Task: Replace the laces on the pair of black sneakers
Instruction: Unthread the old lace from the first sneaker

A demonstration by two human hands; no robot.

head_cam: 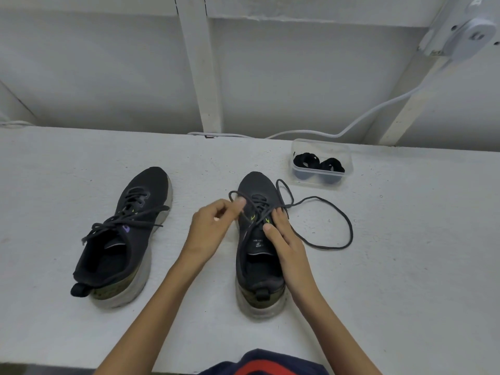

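On the white desk (81,334), near the middle, one black sneaker (257,269) with left hand (213,226) pinching its loose lace (315,197) and right hand (286,244) resting on top, fingers maybe flat; other sneaker (130,239) well left, laced.

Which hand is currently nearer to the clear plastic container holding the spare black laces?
Right. The right hand rests on the right-side sneaker, below-left of the container; the left hand pinches the lace across that sneaker, farther left.

The tongue label (259,243) is too small to read; right edge cuts off the white device (470,36).
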